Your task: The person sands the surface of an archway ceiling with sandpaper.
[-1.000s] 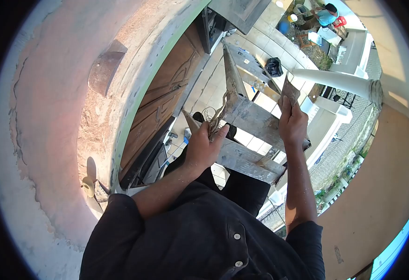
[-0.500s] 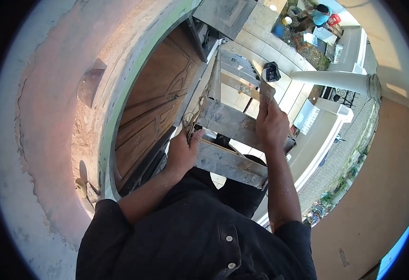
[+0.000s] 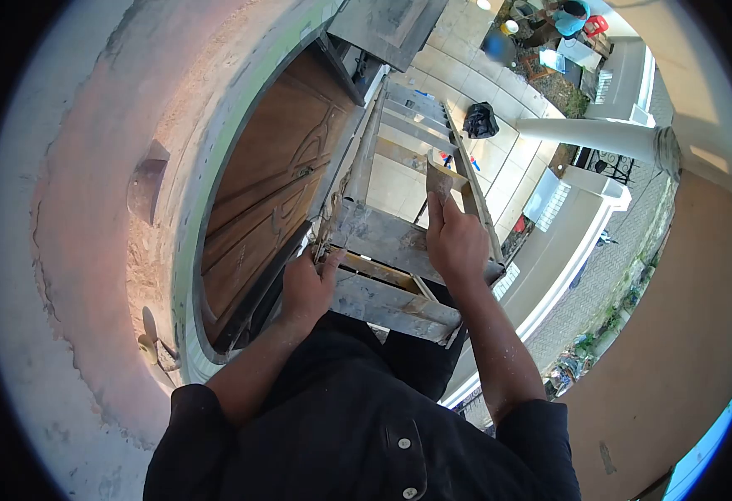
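In my right hand (image 3: 459, 248) is a putty knife (image 3: 442, 178), its wide, stained blade pointing up and away from me. That hand is above the right side of a worn metal stepladder (image 3: 382, 231), whose steps are smeared with dried plaster. My left hand (image 3: 305, 288) is closed at the ladder's left rail, beside a tangle of cord (image 3: 331, 219) tied there. The fingers on the far side of the rail are hidden. Below my dark shirt, my legs press close to the ladder's upper steps.
To the left are a carved wooden door (image 3: 286, 179) and a curved wall with green trim (image 3: 184, 275). A black bag (image 3: 480, 121) lies on the tiled floor (image 3: 466, 79) below. A white column (image 3: 587, 134) and a low wall (image 3: 541, 250) stand right. A person (image 3: 570, 18) sits far off.
My right hand has brought the putty knife left and slightly lower, off the line of the black bag. The whole view has shifted a little; my left hand stays at the ladder rail.
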Demonstrator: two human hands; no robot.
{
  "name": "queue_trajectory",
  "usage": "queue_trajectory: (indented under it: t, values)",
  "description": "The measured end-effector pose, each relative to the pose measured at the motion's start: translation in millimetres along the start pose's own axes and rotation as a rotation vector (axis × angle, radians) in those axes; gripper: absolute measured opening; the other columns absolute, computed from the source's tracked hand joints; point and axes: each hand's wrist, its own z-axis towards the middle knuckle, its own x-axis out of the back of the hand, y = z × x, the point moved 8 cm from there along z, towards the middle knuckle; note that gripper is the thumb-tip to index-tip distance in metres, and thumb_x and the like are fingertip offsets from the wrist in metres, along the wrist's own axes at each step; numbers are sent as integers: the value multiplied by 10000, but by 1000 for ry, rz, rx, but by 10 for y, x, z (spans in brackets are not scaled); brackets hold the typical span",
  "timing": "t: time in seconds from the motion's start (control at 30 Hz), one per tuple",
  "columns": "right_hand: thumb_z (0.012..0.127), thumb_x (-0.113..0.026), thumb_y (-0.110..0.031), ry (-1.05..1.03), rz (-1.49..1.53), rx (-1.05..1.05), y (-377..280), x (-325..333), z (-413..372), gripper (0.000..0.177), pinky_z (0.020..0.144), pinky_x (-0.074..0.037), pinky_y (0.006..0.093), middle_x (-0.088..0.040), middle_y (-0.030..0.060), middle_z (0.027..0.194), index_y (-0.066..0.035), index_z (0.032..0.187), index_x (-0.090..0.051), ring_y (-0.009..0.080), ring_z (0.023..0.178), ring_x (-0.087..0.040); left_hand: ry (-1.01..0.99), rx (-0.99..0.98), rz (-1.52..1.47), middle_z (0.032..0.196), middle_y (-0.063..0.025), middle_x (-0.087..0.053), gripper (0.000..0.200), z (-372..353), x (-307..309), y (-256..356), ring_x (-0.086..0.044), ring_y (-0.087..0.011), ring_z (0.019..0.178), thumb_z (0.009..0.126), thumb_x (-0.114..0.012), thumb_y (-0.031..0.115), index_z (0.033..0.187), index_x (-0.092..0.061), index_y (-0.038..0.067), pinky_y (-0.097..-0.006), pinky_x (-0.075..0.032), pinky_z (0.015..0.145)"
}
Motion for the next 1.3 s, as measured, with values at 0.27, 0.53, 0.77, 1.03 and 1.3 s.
queue_trajectory:
  t: [0.27, 0.53, 0.77, 1.03, 1.3]
  values:
    - [1015, -603, -314, 59, 48, 37, -73, 43, -53, 212, 513, -509, 510, -655, 143, 614, -133, 1047, -709, 376, 521, -649, -2, -41, 8, 775, -243, -705, 428, -4, 96, 55, -709, -440, 749, 995, -657, 372, 1045, -655, -53, -497, -534, 646]
    - [1012, -619, -216, 68, 112, 42, 22, 2, -48, 221, 498, -458, 543, -616, 223, 603, -36, 905, -690, 440, 539, -625, -76, 100, -68, 827, -220, -719, 406, -30, 75, 62, -714, -431, 804, 987, -663, 390, 1042, -657, -13, -492, -556, 701]
    - [974, -650, -124, 237, 226, 264, -48, 87, -98, 124, 447, -446, 467, -597, 175, 577, -34, 1032, -712, 373, 478, -608, -106, 177, -47, 783, -225, -701, 457, -62, 21, -11, -707, -441, 795, 977, -667, 440, 1028, -637, -13, -509, -552, 691]
    - [1046, -548, -156, 162, 223, 133, 84, 0, -78, 245, 577, -529, 475, -706, 269, 792, 35, 1050, -700, 448, 702, -703, -60, 129, -121, 811, -216, -712, 481, -68, 72, 3, -707, -442, 782, 949, -703, 456, 1043, -643, -12, -498, -555, 690]
    - [991, -606, -106, 109, 163, 291, 25, 14, -117, 180, 558, -531, 476, -704, 223, 762, -17, 1100, -719, 406, 649, -701, -31, 130, -153, 982, -208, -715, 460, -91, 157, -9, -703, -418, 964, 934, -724, 438, 1093, -666, 11, -486, -557, 830]
